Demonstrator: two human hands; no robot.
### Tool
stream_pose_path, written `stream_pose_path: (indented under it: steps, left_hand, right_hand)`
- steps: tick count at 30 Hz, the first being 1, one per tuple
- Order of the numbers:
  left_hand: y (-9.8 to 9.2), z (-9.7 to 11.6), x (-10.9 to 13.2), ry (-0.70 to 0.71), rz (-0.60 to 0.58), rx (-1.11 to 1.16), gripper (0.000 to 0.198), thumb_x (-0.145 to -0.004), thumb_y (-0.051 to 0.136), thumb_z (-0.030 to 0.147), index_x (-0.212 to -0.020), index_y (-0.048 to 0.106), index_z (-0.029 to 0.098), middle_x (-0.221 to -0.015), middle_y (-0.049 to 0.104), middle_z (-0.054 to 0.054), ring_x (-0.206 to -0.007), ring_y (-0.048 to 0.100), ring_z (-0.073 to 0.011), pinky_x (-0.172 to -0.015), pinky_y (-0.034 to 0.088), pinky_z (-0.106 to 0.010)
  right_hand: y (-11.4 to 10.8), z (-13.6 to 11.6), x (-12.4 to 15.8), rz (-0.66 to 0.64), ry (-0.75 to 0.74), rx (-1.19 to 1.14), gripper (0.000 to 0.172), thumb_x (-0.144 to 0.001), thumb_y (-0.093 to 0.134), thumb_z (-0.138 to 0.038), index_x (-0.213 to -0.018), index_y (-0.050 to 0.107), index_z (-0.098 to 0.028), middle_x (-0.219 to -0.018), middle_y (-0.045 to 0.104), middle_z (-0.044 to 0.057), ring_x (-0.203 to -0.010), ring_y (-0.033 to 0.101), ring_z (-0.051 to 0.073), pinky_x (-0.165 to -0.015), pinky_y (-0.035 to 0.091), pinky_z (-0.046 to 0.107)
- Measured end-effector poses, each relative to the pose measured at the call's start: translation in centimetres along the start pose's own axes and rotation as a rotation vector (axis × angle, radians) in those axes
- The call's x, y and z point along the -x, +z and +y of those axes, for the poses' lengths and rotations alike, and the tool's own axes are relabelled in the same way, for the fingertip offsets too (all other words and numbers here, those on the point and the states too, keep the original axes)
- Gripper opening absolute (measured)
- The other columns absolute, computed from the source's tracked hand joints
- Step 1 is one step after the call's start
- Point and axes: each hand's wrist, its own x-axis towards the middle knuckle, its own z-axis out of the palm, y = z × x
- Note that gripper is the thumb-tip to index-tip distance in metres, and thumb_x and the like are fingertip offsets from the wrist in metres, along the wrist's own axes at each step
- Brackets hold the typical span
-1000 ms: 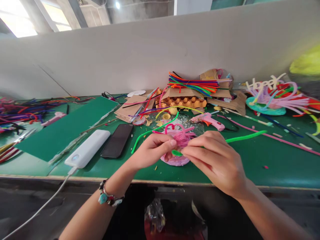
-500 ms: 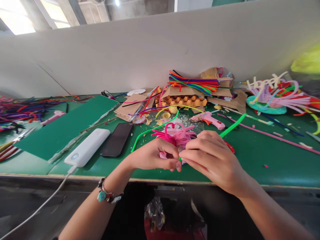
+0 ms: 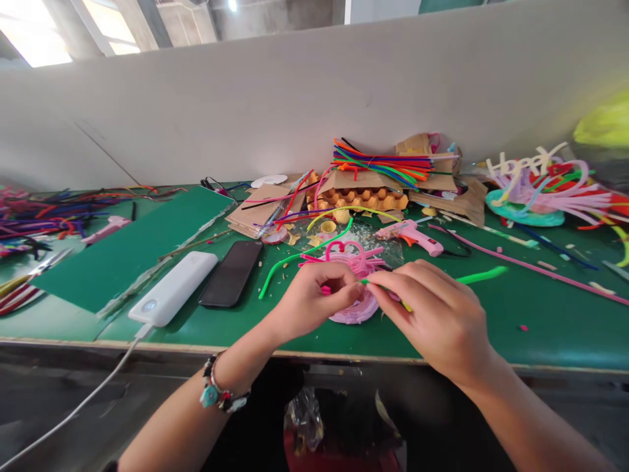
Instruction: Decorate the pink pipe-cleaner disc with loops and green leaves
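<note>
My left hand (image 3: 314, 298) is closed in a pinch on a bundle of pink pipe cleaners (image 3: 356, 262) just above a pink round coil (image 3: 350, 313) on the green table (image 3: 540, 321). My right hand (image 3: 437, 314) is closed on a bright green pipe cleaner (image 3: 479, 275), whose free end sticks out to the right over the table. The fingertips of both hands meet at the pink bundle. A beaded bracelet (image 3: 221, 393) sits on my left wrist.
A white power bank (image 3: 174, 287) with its cable and a black phone (image 3: 230, 274) lie to the left. A pink glue gun (image 3: 410, 236), a stack of coloured pipe cleaners (image 3: 383, 164) on cardboard, and a pink "Happy" decoration (image 3: 535, 180) stand behind. More pipe cleaners (image 3: 49, 216) lie far left.
The green pipe cleaner's free end swung up and then back down toward the table. Both hands shifted slightly while working at the pink bundle.
</note>
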Motion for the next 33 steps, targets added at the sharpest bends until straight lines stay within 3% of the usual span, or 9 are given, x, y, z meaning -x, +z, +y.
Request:
stream_pose_path:
  steps: [7,11,17,27,33]
  left_hand:
    - [0.6,0.0,0.1,0.025,0.163,0.114,0.025,-0.078,0.053,0.024,-0.055,0.05,0.014,-0.049,0.044,0.005,-0.043,0.034,-0.0039,-0.04,0.029,-0.015]
    - [0.7,0.0,0.2,0.019,0.193,0.176,0.027,-0.077,0.056,0.032,-0.057,0.054,0.013,-0.046,0.046,0.005,-0.037,0.034,-0.0029,-0.036,0.028,-0.014]
    - [1.2,0.1,0.2,0.008,0.153,0.277,0.028,-0.077,0.056,0.036,-0.06,0.058,0.014,-0.038,0.04,0.007,-0.031,0.032,-0.0025,-0.031,0.026,-0.015]
    - [1.1,0.8,0.2,0.009,0.16,0.186,0.046,-0.078,0.054,0.039,-0.04,0.048,0.015,-0.035,0.039,0.005,-0.035,0.033,-0.0043,-0.038,0.031,-0.018]
    - [1.4,0.5,0.4,-0.014,0.222,0.257,0.03,-0.077,0.057,0.039,-0.059,0.056,0.014,-0.048,0.049,0.005,-0.035,0.034,-0.0025,-0.035,0.027,-0.016]
  right_hand:
    - [0.4,-0.8,0.1,0.061,0.212,-0.257,0.014,-0.076,0.056,-0.005,-0.085,0.059,-0.016,-0.07,0.064,0.002,-0.065,0.06,0.011,-0.061,0.05,0.022]
    - [0.5,-1.4,0.2,0.094,0.283,-0.319,0.014,-0.076,0.056,-0.007,-0.086,0.06,-0.016,-0.071,0.064,0.003,-0.066,0.061,0.012,-0.061,0.051,0.024]
    - [0.4,-1.7,0.3,0.15,0.202,-0.236,0.016,-0.076,0.055,-0.003,-0.086,0.061,-0.014,-0.068,0.063,0.003,-0.064,0.059,0.011,-0.061,0.049,0.024]
    - [0.3,-1.3,0.0,0.14,0.239,-0.342,0.014,-0.076,0.055,-0.004,-0.083,0.059,-0.016,-0.067,0.059,0.001,-0.063,0.057,0.011,-0.056,0.048,0.023]
    - [0.3,-1.1,0.1,0.118,0.202,-0.3,0.013,-0.076,0.055,-0.005,-0.083,0.059,-0.015,-0.066,0.059,0.001,-0.061,0.056,0.009,-0.056,0.047,0.022]
